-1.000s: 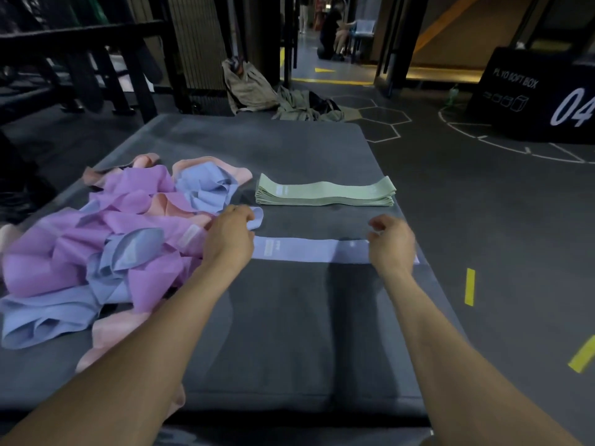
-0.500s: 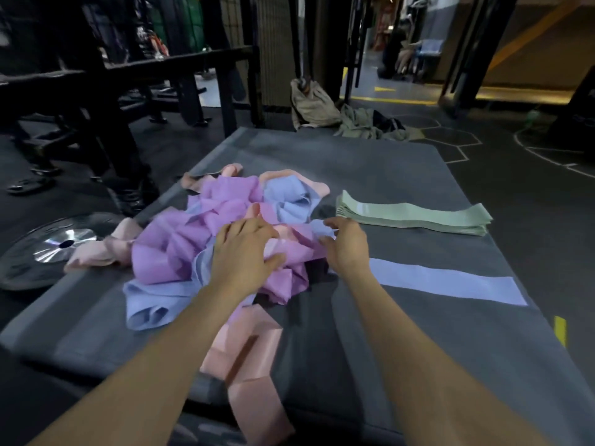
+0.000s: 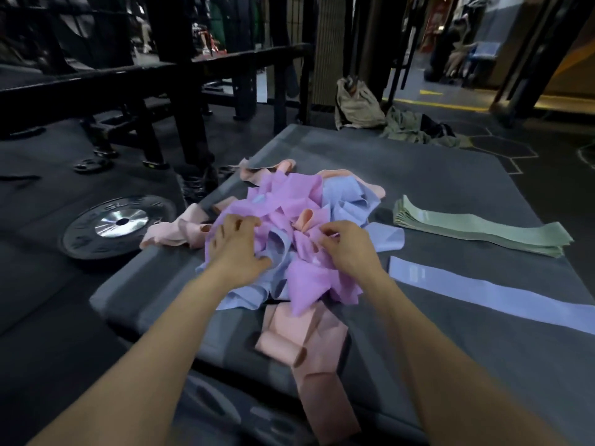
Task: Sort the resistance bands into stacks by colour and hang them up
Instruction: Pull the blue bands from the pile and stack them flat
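Now the tangled heap of resistance bands (image 3: pixel 283 239), purple, blue and pink, sits on the near left of the grey gym mat (image 3: pixel 450 175), and both hands are in it. The left hand (image 3: pixel 236 249) lies spread on top with fingers loosely curved, pressing the heap down, probably to hold the rest while one band is teased free. The right hand (image 3: pixel 349 246) digs in at the heap's right side, fingers curled into the purple folds; whether they have a band pinched I cannot tell.

Just right of the heap, one blue band (image 3: pixel 483 291) lies flat by itself, likely the start of the blue stack. Beyond it, the green stack (image 3: pixel 476 226) is squared off and done. Pink bands (image 3: pixel 309 342) spill over the mat's near edge. A weight plate (image 3: pixel 119 223) rests on the floor, left.

Compared with half a second ago, the right hand has moved from the heap's right edge deeper in, while the left stays on top.
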The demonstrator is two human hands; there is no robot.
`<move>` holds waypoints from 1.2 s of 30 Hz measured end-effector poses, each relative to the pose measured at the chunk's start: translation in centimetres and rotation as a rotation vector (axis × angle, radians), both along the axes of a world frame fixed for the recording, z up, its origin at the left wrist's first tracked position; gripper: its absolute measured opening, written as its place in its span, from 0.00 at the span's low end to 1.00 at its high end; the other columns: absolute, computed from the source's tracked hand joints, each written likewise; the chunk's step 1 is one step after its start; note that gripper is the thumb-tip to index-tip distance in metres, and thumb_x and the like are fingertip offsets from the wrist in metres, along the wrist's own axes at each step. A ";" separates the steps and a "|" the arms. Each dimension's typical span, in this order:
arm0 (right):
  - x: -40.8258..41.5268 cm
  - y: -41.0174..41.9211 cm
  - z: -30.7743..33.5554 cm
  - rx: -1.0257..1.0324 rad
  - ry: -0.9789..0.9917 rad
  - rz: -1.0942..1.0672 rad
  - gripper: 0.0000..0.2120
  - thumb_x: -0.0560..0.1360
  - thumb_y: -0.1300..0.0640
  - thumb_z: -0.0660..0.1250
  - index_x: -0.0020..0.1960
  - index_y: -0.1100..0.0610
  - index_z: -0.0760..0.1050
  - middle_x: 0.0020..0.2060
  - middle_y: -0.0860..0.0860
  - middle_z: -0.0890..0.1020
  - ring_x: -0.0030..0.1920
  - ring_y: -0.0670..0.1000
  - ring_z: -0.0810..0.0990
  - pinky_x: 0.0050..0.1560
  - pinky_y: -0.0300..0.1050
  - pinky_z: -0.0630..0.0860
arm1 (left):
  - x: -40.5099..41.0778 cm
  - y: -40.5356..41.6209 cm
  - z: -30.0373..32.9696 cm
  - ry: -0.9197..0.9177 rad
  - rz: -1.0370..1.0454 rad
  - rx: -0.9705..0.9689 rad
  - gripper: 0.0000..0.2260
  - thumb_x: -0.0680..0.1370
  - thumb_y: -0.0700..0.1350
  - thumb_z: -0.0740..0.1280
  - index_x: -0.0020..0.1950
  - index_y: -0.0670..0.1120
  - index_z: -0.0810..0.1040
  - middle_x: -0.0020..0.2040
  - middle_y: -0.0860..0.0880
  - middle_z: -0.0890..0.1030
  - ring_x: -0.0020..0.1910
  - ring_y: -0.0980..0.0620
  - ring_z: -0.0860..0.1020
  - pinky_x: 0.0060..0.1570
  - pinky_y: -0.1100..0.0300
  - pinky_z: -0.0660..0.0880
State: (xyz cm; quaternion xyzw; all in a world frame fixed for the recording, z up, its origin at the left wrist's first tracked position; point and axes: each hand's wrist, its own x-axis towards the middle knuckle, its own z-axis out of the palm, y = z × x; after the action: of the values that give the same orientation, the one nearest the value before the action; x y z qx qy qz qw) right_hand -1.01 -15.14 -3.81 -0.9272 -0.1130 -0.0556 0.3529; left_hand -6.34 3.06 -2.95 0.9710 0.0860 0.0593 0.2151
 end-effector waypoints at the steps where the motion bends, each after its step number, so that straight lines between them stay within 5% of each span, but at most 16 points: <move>1: -0.3 -0.2 0.4 0.035 -0.012 -0.023 0.09 0.75 0.60 0.63 0.49 0.60 0.81 0.47 0.55 0.83 0.48 0.56 0.79 0.43 0.42 0.70 | -0.4 0.4 0.2 0.016 0.044 -0.014 0.30 0.71 0.49 0.71 0.70 0.48 0.62 0.68 0.43 0.59 0.69 0.42 0.58 0.66 0.51 0.59; 5: -1.3 -0.7 1.3 0.095 -0.067 -0.056 0.11 0.76 0.61 0.65 0.55 0.62 0.80 0.52 0.56 0.83 0.51 0.54 0.79 0.39 0.33 0.63 | -1.4 1.2 0.5 0.104 0.162 -0.007 0.35 0.71 0.61 0.68 0.69 0.43 0.61 0.69 0.42 0.59 0.70 0.42 0.57 0.64 0.46 0.62; 8: -2.3 -0.7 1.7 0.068 -0.103 -0.046 0.09 0.74 0.63 0.65 0.50 0.68 0.79 0.48 0.61 0.82 0.50 0.60 0.78 0.43 0.40 0.67 | -1.3 1.1 -0.1 0.200 0.072 -0.022 0.29 0.73 0.62 0.65 0.63 0.42 0.67 0.65 0.40 0.68 0.66 0.40 0.65 0.60 0.51 0.67; 10: -3.1 -0.3 1.8 0.039 -0.090 -0.026 0.09 0.73 0.62 0.66 0.48 0.68 0.79 0.47 0.62 0.81 0.49 0.60 0.77 0.46 0.44 0.69 | -1.5 0.9 -0.3 0.189 0.034 -0.116 0.18 0.73 0.58 0.68 0.47 0.44 0.70 0.49 0.44 0.75 0.50 0.42 0.74 0.44 0.57 0.71; 12: -3.6 0.2 1.9 -0.004 -0.100 -0.001 0.09 0.72 0.62 0.67 0.47 0.69 0.78 0.46 0.63 0.80 0.48 0.61 0.77 0.48 0.49 0.71 | -1.7 0.7 0.1 0.082 -0.012 -0.204 0.19 0.74 0.52 0.70 0.34 0.44 0.64 0.32 0.48 0.68 0.37 0.46 0.68 0.30 0.67 0.63; 14: -4.2 0.9 2.3 0.020 -0.117 0.034 0.08 0.71 0.62 0.68 0.46 0.67 0.78 0.44 0.60 0.80 0.47 0.59 0.77 0.47 0.48 0.70 | -1.6 0.2 0.9 -0.092 -0.047 -0.361 0.19 0.74 0.46 0.70 0.31 0.42 0.64 0.30 0.47 0.65 0.36 0.49 0.64 0.30 0.67 0.63; 17: -4.8 2.1 3.6 0.083 -0.068 0.157 0.15 0.70 0.63 0.70 0.57 0.59 0.79 0.50 0.50 0.78 0.48 0.47 0.73 0.50 0.36 0.68 | -1.3 -0.3 3.2 -0.264 -0.031 -0.608 0.17 0.73 0.47 0.71 0.36 0.35 0.73 0.33 0.44 0.68 0.34 0.50 0.64 0.29 0.67 0.62; 22: -4.7 3.4 6.7 0.265 0.071 0.368 0.25 0.70 0.68 0.69 0.66 0.58 0.70 0.55 0.52 0.78 0.47 0.46 0.76 0.45 0.27 0.72 | -0.4 -1.0 7.8 -0.327 -0.106 -0.819 0.18 0.75 0.48 0.69 0.38 0.33 0.74 0.32 0.44 0.72 0.32 0.50 0.69 0.35 0.58 0.67; 26: -4.6 3.7 10.5 0.365 -0.043 0.340 0.11 0.71 0.70 0.67 0.51 0.60 0.78 0.38 0.48 0.78 0.37 0.42 0.72 0.37 0.28 0.68 | -0.6 -1.2 12.1 -0.324 -0.166 -0.995 0.16 0.76 0.51 0.66 0.32 0.45 0.72 0.26 0.50 0.73 0.26 0.56 0.70 0.30 0.65 0.68; 29: -4.3 3.3 13.1 0.435 -0.074 0.229 0.16 0.69 0.74 0.60 0.32 0.55 0.72 0.27 0.49 0.70 0.28 0.44 0.65 0.31 0.37 0.63 | -1.8 -1.3 15.0 -0.286 -0.318 -1.167 0.14 0.77 0.50 0.64 0.35 0.44 0.71 0.26 0.51 0.76 0.27 0.56 0.74 0.31 0.67 0.70; 33: -4.1 3.1 15.9 0.524 -0.088 0.175 0.06 0.66 0.66 0.63 0.32 0.67 0.71 0.27 0.54 0.71 0.33 0.49 0.67 0.36 0.46 0.67 | -2.7 -0.9 17.2 -0.300 -0.434 -1.185 0.14 0.66 0.47 0.75 0.46 0.44 0.76 0.42 0.47 0.79 0.42 0.52 0.76 0.46 0.60 0.74; 36: -4.7 2.6 18.0 0.587 -0.096 0.183 0.07 0.69 0.70 0.65 0.33 0.64 0.75 0.27 0.54 0.73 0.33 0.50 0.68 0.35 0.46 0.67 | -3.0 -0.6 18.6 -0.359 -0.354 -1.041 0.08 0.73 0.36 0.70 0.49 0.46 0.75 0.42 0.49 0.79 0.40 0.54 0.76 0.36 0.65 0.75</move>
State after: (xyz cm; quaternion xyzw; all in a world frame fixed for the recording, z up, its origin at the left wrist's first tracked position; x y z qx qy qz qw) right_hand -5.71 -12.59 14.21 -0.7681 -0.1915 -0.0978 0.6031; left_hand -9.36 2.43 15.67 0.7117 -0.0977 0.1361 0.6822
